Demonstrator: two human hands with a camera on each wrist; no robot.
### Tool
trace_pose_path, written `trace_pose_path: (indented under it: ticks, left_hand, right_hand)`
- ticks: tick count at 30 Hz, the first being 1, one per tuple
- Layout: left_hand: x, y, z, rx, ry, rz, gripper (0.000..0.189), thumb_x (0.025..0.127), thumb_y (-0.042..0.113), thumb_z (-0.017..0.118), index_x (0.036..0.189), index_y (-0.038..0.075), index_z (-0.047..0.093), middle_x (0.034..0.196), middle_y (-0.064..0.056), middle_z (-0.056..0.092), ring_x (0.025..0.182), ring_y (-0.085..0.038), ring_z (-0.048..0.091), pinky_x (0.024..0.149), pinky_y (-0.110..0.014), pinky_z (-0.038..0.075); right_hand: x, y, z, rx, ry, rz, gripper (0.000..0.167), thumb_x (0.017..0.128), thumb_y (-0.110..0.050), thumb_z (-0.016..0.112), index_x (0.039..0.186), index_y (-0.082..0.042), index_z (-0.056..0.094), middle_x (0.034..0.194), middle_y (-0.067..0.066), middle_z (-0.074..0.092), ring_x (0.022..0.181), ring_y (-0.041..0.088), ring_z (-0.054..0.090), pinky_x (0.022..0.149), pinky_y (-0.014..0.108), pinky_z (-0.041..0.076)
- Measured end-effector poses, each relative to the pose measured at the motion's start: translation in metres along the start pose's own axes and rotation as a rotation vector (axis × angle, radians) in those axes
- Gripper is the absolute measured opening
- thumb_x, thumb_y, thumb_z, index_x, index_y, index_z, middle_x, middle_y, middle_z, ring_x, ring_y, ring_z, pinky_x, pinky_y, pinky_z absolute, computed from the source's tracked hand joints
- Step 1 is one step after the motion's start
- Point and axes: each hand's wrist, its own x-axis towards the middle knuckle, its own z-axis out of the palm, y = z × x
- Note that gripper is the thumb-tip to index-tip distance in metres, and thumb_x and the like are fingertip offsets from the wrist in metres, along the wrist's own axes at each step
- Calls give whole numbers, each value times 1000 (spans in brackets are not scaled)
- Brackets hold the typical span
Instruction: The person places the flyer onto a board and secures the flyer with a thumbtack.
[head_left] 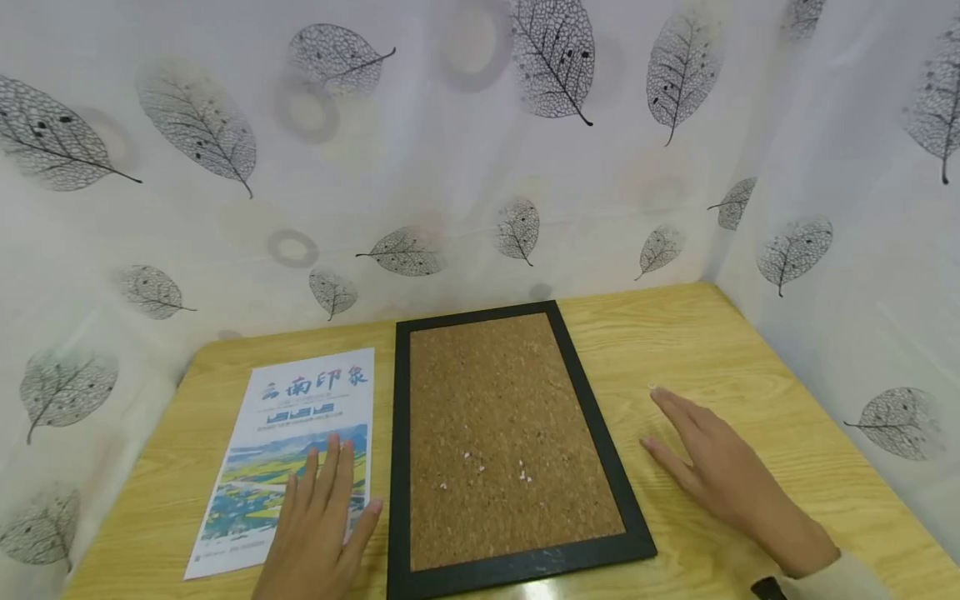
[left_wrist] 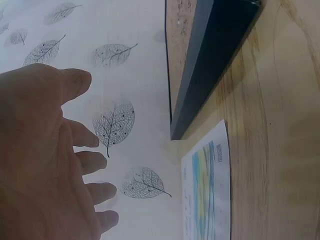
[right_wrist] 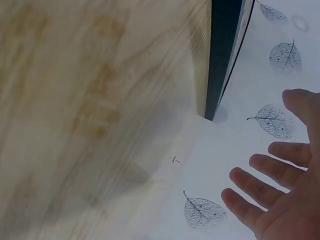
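Note:
A cork board (head_left: 510, 417) with a black frame lies flat on the wooden table, a few small white bits scattered on its lower half. To its left is a printed poster (head_left: 300, 400) with Chinese characters above a colourful landscape. My left hand (head_left: 318, 521), fingers straight, is over the poster's lower right part; the left wrist view shows its fingers (left_wrist: 92, 162) holding nothing. On the board's right side my right hand (head_left: 720, 471) hovers above or near the table, its fingers (right_wrist: 275, 172) spread and bare in the right wrist view.
The wooden table (head_left: 652, 333) has a back edge along a white cloth (head_left: 450, 183) printed with dark leaves. That cloth also runs along both sides. In the right wrist view, a small dark mark (right_wrist: 174, 160) shows near the table's edge.

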Motion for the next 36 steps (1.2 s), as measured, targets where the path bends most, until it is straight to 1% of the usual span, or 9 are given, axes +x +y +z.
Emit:
trace_pose_path:
  ticks: [6,10,15,20,22,26,28,31,36]
  left_hand:
    - [3,-11,-3,-89,-49,-48,76,108,45,45,160,-2,15,164,-27,11,147,-56,11,114,-71,9]
    - [3,-21,-6,-124,-78,-90,77,108,47,42,160,-4,16,164,-29,11,147,-56,11,114,-72,8]
    - [1,-37,-10,-120,-109,-142,80,108,50,40,159,-6,13,163,-31,9,146,-57,9,114,-71,6]
    - [-1,-54,-12,-116,-156,-198,83,108,53,36,159,-6,9,162,-33,6,145,-59,6,113,-72,3]
    - [-2,-60,-12,-121,-163,-203,83,108,53,36,159,-7,10,161,-35,6,144,-60,7,111,-74,5]
    - [-4,-70,-13,-125,-153,-189,81,108,50,38,157,-10,14,159,-39,9,142,-63,10,108,-77,11]
    - [-4,-74,-14,-121,-156,-195,81,109,50,37,157,-11,14,158,-40,9,141,-64,10,107,-77,11]
    - [-6,-80,-17,-113,-161,-213,82,108,51,37,157,-12,12,158,-40,8,142,-64,8,108,-76,10]
    - [-8,-90,-22,-123,-193,-263,85,108,53,34,156,-13,8,157,-42,4,141,-65,4,107,-78,8]
  right_hand:
    - [9,16,6,24,-1,31,58,93,-20,75,139,6,53,131,25,59,114,45,60,87,60,51]
    - [13,26,9,58,-40,104,52,95,-18,73,137,7,54,129,26,59,111,46,61,85,62,51]
    - [17,39,12,84,-106,200,49,99,-21,67,136,8,54,128,28,58,105,44,63,81,61,52]
    - [22,47,15,106,-151,260,47,101,-22,65,135,10,55,125,29,58,102,43,63,77,58,53]
    - [24,50,17,118,-161,279,47,102,-22,64,135,10,56,124,29,59,101,43,63,76,58,53]
    - [29,55,19,122,-173,302,45,102,-21,64,133,11,57,121,29,61,98,42,63,75,58,52]
    - [31,58,21,128,-182,313,44,101,-20,64,132,11,58,119,28,62,96,41,64,74,58,53]
    - [35,61,22,145,-197,329,42,101,-19,65,129,12,60,116,28,64,93,39,66,74,56,54]
    - [42,68,25,188,-215,360,38,101,-18,64,122,13,64,110,27,67,88,35,67,73,53,55]
